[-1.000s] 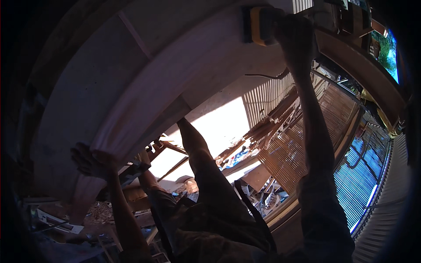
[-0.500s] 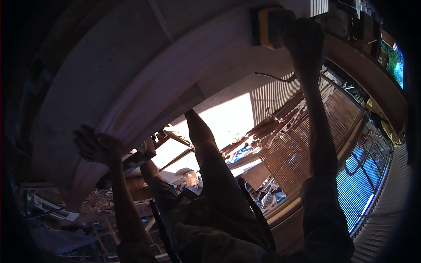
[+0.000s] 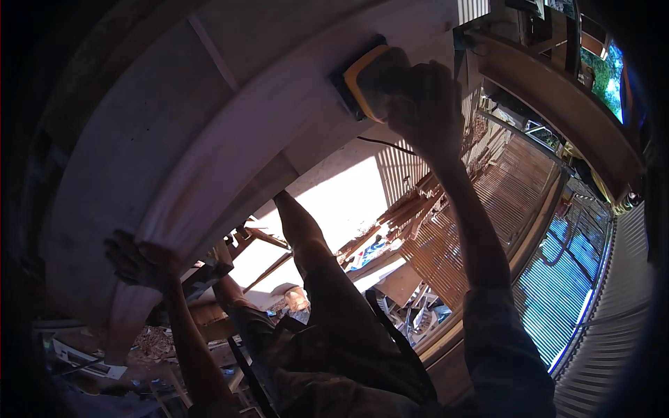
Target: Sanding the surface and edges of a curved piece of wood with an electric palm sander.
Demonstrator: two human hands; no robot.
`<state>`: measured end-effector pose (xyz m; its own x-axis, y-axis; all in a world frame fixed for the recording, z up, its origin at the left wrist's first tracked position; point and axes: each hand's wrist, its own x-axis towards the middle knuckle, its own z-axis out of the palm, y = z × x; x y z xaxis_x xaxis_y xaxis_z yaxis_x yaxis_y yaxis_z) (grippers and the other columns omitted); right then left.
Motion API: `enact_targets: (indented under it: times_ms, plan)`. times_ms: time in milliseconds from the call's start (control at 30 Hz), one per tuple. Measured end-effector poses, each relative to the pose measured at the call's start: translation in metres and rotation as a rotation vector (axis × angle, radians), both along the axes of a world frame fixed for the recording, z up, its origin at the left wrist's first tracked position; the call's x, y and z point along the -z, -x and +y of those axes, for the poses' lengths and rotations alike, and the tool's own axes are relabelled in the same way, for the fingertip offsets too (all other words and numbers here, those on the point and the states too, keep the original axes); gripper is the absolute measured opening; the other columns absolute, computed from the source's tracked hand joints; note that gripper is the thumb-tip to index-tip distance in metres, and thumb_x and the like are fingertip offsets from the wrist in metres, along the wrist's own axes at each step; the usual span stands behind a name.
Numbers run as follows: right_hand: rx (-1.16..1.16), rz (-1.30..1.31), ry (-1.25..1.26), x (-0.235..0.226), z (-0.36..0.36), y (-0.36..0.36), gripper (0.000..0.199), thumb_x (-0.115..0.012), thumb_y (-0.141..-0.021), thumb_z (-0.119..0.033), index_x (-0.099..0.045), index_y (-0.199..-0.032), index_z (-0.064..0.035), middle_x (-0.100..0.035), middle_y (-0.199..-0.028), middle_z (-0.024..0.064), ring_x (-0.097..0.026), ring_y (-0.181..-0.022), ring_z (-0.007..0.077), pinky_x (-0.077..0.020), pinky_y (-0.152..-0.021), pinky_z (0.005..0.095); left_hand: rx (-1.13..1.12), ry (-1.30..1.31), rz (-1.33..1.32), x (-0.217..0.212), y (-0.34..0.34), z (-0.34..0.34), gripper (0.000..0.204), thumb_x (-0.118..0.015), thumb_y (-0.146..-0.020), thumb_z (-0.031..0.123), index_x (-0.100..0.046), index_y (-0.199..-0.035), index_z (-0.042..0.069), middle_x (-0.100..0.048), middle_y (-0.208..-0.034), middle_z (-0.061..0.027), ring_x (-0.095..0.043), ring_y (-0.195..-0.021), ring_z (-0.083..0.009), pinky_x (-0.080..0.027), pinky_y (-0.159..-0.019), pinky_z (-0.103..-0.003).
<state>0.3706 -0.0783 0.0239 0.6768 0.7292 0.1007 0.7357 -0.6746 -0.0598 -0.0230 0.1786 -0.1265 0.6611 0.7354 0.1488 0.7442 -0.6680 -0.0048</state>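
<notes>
At lower left of the frame, the left hand (image 3: 139,263) gripped the edge of a large curved wooden panel (image 3: 174,139), fingers wrapped over it. Farther up, near top centre, the right hand (image 3: 425,104) closed around a yellow sander (image 3: 369,80) pressed against the panel. Beyond lay a sunlit floor (image 3: 348,202), stacked timber (image 3: 411,209) and slatted walls (image 3: 578,292) at right.
</notes>
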Motion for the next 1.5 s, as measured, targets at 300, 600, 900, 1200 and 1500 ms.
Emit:
enact_targets:
  times_ms: [300, 600, 900, 1200, 1500]
  plan:
    - [-0.313, -0.300, 0.316, -0.002, -0.021, -0.109, 0.019, -0.068, -0.076, -0.010, -0.060, -0.094, -0.0109, -0.057, -0.098, 0.0033, -0.055, -0.093, 0.0233, -0.0436, -0.087, 0.0364, -0.003, 0.031, -0.024, 0.003, 0.003, -0.001, 0.054, -0.022, -0.099, 0.039, -0.038, -0.142, 0.011, -0.032, -0.149, -0.0122, -0.032, -0.135, -0.0310, -0.021, -0.106, -0.051]
    - [0.084, 0.078, -0.102, 0.007, 0.064, -0.003, 0.081, -0.082, -0.057, -0.036, -0.043, -0.125, -0.0124, -0.052, -0.100, 0.0143, -0.060, -0.090, 0.0310, -0.0543, -0.068, 0.0406, -0.007, 0.029, 0.010, 0.003, 0.008, 0.002, 0.053, -0.023, -0.099, 0.038, -0.037, -0.143, 0.012, -0.032, -0.149, -0.0108, -0.032, -0.135, -0.0300, -0.021, -0.106, -0.051]
    - [-0.420, -0.586, 0.393, 0.001, -0.042, -0.247, 0.024, -0.064, -0.069, -0.011, -0.060, -0.092, -0.0125, -0.054, -0.087, 0.0055, -0.055, -0.081, 0.0244, -0.0455, -0.073, 0.0352, -0.017, 0.024, 0.010, 0.006, 0.003, 0.000, 0.053, -0.024, -0.099, 0.037, -0.036, -0.143, 0.012, -0.032, -0.149, -0.0106, -0.032, -0.135, -0.0309, -0.022, -0.105, -0.053]
    - [-0.187, -0.309, 0.052, 0.012, 0.033, -0.081, 0.037, -0.073, -0.072, -0.024, -0.057, -0.103, -0.0117, -0.054, -0.095, 0.0062, -0.058, -0.091, 0.0296, -0.0472, -0.078, 0.0408, -0.007, 0.014, 0.011, 0.005, 0.009, 0.002, 0.051, -0.026, -0.098, 0.035, -0.036, -0.144, 0.013, -0.032, -0.149, -0.0107, -0.034, -0.134, -0.0311, -0.023, -0.104, -0.053]
    - [0.195, 0.213, -0.134, 0.009, 0.144, 0.170, 0.087, -0.080, -0.058, -0.025, -0.036, -0.131, -0.0087, -0.045, -0.102, 0.0148, -0.061, -0.081, 0.0302, -0.0554, -0.058, 0.0370, -0.052, 0.099, -0.050, -0.001, 0.014, 0.003, 0.053, -0.023, -0.099, 0.041, -0.038, -0.143, 0.016, -0.031, -0.149, -0.0112, -0.031, -0.135, -0.0321, -0.022, -0.105, -0.052]
